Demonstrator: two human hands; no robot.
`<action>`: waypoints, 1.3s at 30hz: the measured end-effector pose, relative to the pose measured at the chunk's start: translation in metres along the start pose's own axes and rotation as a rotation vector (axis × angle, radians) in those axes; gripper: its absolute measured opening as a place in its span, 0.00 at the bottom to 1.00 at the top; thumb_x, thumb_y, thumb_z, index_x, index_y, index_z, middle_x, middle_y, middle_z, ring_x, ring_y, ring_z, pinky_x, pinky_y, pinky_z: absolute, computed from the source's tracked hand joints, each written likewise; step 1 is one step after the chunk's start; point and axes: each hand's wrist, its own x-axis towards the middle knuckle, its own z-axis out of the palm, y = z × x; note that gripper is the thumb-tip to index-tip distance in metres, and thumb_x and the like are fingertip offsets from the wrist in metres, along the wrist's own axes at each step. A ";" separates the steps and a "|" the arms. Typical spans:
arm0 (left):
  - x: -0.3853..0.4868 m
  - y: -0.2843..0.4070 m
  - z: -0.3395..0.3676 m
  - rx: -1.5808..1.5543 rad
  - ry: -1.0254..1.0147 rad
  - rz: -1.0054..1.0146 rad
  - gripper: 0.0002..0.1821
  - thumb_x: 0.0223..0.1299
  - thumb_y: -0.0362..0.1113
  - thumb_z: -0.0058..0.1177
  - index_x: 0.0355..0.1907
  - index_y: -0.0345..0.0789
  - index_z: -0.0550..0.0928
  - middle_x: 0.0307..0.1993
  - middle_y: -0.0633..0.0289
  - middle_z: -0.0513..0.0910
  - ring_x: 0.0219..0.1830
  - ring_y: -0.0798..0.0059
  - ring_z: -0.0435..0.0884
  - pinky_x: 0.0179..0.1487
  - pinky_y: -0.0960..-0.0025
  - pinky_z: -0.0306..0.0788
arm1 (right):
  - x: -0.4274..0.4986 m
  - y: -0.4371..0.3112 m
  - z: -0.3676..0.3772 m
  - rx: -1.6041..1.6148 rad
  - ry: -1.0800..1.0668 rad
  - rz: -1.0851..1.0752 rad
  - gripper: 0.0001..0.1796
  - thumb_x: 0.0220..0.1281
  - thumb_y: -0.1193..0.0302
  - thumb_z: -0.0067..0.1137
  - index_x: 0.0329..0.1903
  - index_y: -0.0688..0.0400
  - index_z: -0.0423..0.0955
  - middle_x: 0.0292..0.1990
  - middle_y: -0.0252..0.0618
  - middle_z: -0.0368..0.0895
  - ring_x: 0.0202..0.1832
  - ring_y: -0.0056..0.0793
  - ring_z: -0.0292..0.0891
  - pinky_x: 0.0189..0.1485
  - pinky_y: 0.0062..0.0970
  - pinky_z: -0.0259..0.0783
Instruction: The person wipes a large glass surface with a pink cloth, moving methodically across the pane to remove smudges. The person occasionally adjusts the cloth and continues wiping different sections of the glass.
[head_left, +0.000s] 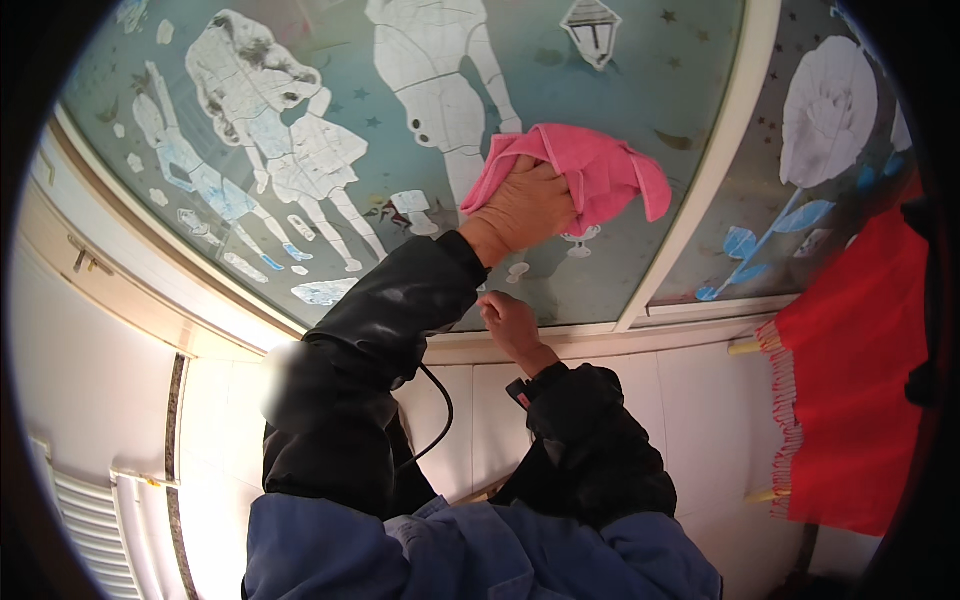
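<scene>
A pink cloth is bunched against a frosted glass pane. My left hand grips it, its fingertips tucked under a fold and the palm toward the glass. Lower down, near the pane's bottom edge, my right hand is curled into a loose fist, and nothing shows in it. White paper-like cutouts of figures decorate the glass, among them a long-haired girl and a large figure just above the cloth. A lantern cutout is at the top.
A pale upright frame divides this pane from another with a flower cutout. Red fringed fabric hangs or lies at the right. White tiles are below the window. A white radiator stands at the lower left.
</scene>
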 end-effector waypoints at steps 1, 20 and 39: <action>-0.003 -0.014 -0.016 0.037 -0.007 -0.035 0.13 0.49 0.47 0.60 0.36 0.47 0.88 0.44 0.70 0.83 0.57 0.66 0.76 0.62 0.47 0.62 | 0.000 0.001 0.000 0.032 -0.009 0.012 0.05 0.64 0.73 0.57 0.41 0.56 0.79 0.36 0.45 0.85 0.40 0.51 0.82 0.41 0.43 0.77; -0.228 -0.295 -0.203 0.292 0.468 -0.929 0.53 0.64 0.64 0.51 0.77 0.26 0.54 0.72 0.30 0.61 0.75 0.36 0.57 0.78 0.52 0.51 | 0.008 -0.011 0.004 0.233 -0.178 0.231 0.08 0.71 0.78 0.52 0.47 0.61 0.80 0.32 0.36 0.83 0.27 0.19 0.78 0.33 0.22 0.78; -0.258 -0.188 -0.121 0.284 0.464 -1.010 0.39 0.69 0.55 0.51 0.70 0.25 0.62 0.70 0.26 0.58 0.73 0.30 0.55 0.76 0.46 0.48 | -0.001 -0.014 0.038 0.140 -0.215 0.128 0.05 0.65 0.75 0.58 0.42 0.58 0.80 0.37 0.45 0.86 0.39 0.46 0.84 0.41 0.37 0.78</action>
